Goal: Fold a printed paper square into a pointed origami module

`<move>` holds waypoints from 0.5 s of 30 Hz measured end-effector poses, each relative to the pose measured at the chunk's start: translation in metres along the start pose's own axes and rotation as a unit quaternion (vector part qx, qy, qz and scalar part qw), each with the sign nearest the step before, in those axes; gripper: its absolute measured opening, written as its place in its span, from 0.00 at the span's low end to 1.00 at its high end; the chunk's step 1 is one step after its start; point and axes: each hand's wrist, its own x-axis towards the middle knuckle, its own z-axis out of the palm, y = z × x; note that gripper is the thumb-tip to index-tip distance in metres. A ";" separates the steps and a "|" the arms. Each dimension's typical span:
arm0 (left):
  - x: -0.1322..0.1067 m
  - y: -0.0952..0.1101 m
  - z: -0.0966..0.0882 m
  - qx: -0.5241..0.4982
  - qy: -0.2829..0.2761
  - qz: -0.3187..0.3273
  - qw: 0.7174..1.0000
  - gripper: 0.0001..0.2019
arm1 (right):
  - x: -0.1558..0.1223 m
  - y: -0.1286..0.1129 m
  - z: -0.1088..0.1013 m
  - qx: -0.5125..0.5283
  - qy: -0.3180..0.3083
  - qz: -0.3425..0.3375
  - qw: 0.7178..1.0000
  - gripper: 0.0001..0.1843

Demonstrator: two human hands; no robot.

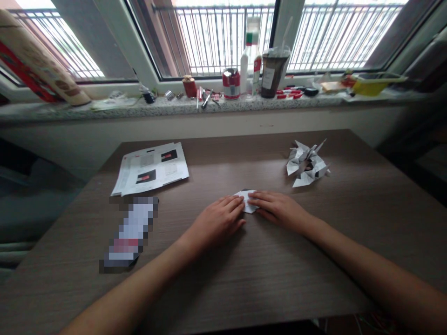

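A small folded piece of printed white paper (pixel 248 204) lies flat on the table between my two hands. My left hand (pixel 223 215) rests on its left edge, palm down, fingers stretched out and thumb apart. From the other side my right hand (pixel 275 208) lays its outstretched fingers on the paper's right part, covering some of it. Beyond the right hand, several folded paper cranes (pixel 307 164) sit in a cluster. Flat printed sheets (pixel 153 168) are stacked at the back left, and a pixelated phone-shaped object (pixel 131 232) lies in front of them.
The wooden table (pixel 223 288) stands below a granite windowsill (pixel 157 110). On the sill are a red-and-white can (pixel 231 83), a dark cup with a straw (pixel 274 74), a clear bottle (pixel 247 70), red-handled scissors (pixel 289 94), a yellow container (pixel 372 84) and a large tube (pixel 42 60).
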 end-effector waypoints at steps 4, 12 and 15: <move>0.003 -0.001 0.007 -0.040 0.015 -0.002 0.999 0.22 | 0.001 -0.001 0.004 0.034 0.027 0.014 0.999 0.22; 0.000 -0.004 0.012 -0.075 0.043 -0.013 0.996 0.20 | 0.000 -0.006 0.003 0.062 0.058 0.029 0.996 0.17; -0.002 -0.005 0.014 -0.088 0.051 -0.015 0.995 0.19 | -0.001 -0.005 0.005 0.053 0.064 0.022 0.996 0.15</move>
